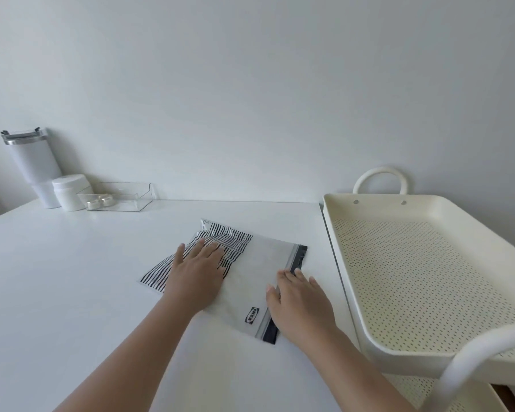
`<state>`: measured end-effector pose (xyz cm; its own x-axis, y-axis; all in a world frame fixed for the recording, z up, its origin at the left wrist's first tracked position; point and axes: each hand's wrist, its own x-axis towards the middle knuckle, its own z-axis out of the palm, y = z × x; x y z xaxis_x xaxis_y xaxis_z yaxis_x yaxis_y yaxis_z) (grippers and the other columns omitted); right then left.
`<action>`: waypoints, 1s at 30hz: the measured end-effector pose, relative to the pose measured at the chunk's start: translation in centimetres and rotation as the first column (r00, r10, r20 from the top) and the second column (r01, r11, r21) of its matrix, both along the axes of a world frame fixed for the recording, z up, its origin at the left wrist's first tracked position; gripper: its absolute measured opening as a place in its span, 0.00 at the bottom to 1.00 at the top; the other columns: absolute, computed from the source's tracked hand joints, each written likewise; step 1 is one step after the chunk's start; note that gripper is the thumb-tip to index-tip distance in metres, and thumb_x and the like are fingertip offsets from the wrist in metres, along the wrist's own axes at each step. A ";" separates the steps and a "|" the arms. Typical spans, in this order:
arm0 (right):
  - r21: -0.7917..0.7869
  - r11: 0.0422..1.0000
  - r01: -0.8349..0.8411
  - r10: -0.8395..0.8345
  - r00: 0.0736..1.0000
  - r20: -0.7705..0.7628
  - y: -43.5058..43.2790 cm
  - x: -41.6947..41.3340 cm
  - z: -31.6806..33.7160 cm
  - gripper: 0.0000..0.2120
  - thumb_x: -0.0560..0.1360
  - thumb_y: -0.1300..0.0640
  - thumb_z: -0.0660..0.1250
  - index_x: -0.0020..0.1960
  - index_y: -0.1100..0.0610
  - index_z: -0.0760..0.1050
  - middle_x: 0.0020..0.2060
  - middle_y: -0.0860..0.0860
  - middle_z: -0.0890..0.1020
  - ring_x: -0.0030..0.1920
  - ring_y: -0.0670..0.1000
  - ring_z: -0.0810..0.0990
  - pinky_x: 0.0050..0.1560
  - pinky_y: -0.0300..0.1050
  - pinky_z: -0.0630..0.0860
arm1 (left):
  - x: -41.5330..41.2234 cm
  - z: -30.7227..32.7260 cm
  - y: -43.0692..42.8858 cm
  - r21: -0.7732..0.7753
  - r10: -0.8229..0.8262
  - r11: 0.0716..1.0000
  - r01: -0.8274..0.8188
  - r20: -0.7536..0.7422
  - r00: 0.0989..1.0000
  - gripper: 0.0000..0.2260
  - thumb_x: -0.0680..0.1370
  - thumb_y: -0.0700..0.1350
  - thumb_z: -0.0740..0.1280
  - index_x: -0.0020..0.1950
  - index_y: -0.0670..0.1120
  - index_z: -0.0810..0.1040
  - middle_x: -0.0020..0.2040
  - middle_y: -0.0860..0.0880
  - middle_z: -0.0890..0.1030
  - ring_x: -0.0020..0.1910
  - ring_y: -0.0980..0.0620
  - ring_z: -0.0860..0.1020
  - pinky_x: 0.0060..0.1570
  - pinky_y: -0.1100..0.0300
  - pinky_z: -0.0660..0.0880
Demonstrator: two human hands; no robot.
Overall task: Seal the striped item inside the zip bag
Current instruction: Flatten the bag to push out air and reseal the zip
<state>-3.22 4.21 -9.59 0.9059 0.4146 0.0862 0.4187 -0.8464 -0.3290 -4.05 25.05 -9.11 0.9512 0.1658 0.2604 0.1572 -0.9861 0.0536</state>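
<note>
Striped item (220,248) sat inside the zip bag (250,281), at its left end, bag flat on the white surface (72,278). Left hand (198,270) pressed flat on the stripes, fingers spread. Right hand (301,298) lay flat along the dark zip strip (298,258), fingers together. Perforated cart tray (428,209) right; tumbler (35,165) far left.

The zip bag (250,278) carries one readable mark: a small dark logo panel with the brand name IKEA in pale letters, printed near its dark zip strip and turned sideways to the viewer, just beside the right hand (299,304). At the bag's far corner sits a patch of tiny printed symbols, too small to read. No other writing or numbers can be read anywhere.
</note>
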 end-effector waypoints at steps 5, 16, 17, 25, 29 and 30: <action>0.072 0.996 -0.059 0.052 0.994 0.097 -0.8 -0.3 0.4 0.17 0.80 0.56 0.51 0.64 0.58 0.72 0.64 0.51 0.76 0.66 0.53 0.71 0.64 0.49 0.69 | -2.6 -1.5 -2.5 -0.203 -0.014 0.979 0.022 0.041 0.999 0.21 0.79 0.55 0.57 0.71 0.54 0.68 0.74 0.57 0.67 0.76 0.54 0.57 0.74 0.48 0.48; -0.086 0.984 -0.153 0.167 0.967 0.192 -1.3 -2.1 -0.2 0.18 0.79 0.58 0.53 0.67 0.55 0.70 0.65 0.50 0.72 0.70 0.55 0.65 0.71 0.50 0.60 | -4.7 -0.8 -2.0 -0.223 -0.095 0.973 0.050 -0.195 0.976 0.24 0.80 0.61 0.51 0.76 0.58 0.60 0.78 0.60 0.55 0.77 0.58 0.47 0.74 0.48 0.39; -0.098 0.981 -0.165 0.182 0.961 0.210 -1.1 -2.6 -0.1 0.17 0.79 0.57 0.53 0.65 0.55 0.72 0.62 0.50 0.74 0.66 0.55 0.68 0.69 0.49 0.62 | -4.8 -0.4 -1.9 -0.216 -0.096 0.975 0.054 -0.188 0.978 0.24 0.80 0.61 0.51 0.74 0.57 0.63 0.78 0.59 0.56 0.77 0.57 0.47 0.74 0.49 0.41; -0.069 0.953 -0.295 0.300 0.951 0.077 -1.3 -2.2 1.5 0.14 0.79 0.54 0.58 0.63 0.54 0.73 0.63 0.50 0.73 0.66 0.55 0.68 0.66 0.50 0.65 | -8.7 0.1 -2.4 -0.347 -0.295 0.895 0.281 0.013 0.955 0.22 0.71 0.64 0.68 0.62 0.57 0.78 0.61 0.62 0.76 0.62 0.61 0.69 0.61 0.66 0.65; -0.040 0.949 -0.312 0.313 0.949 0.039 -1.2 -2.0 2.0 0.12 0.77 0.51 0.62 0.59 0.52 0.76 0.56 0.49 0.77 0.58 0.54 0.73 0.56 0.49 0.73 | -9.6 0.7 -3.0 -0.225 -0.293 0.923 0.311 0.110 0.950 0.08 0.77 0.51 0.64 0.53 0.55 0.81 0.48 0.58 0.81 0.50 0.57 0.76 0.48 0.58 0.75; -0.060 0.950 -0.308 0.311 0.949 0.058 -1.1 -2.0 2.2 0.13 0.77 0.51 0.63 0.60 0.52 0.76 0.56 0.49 0.77 0.58 0.55 0.73 0.55 0.48 0.72 | -9.8 0.9 -3.1 -0.186 -0.286 0.933 0.309 0.141 0.948 0.08 0.78 0.50 0.62 0.51 0.54 0.81 0.46 0.57 0.81 0.48 0.56 0.76 0.45 0.57 0.75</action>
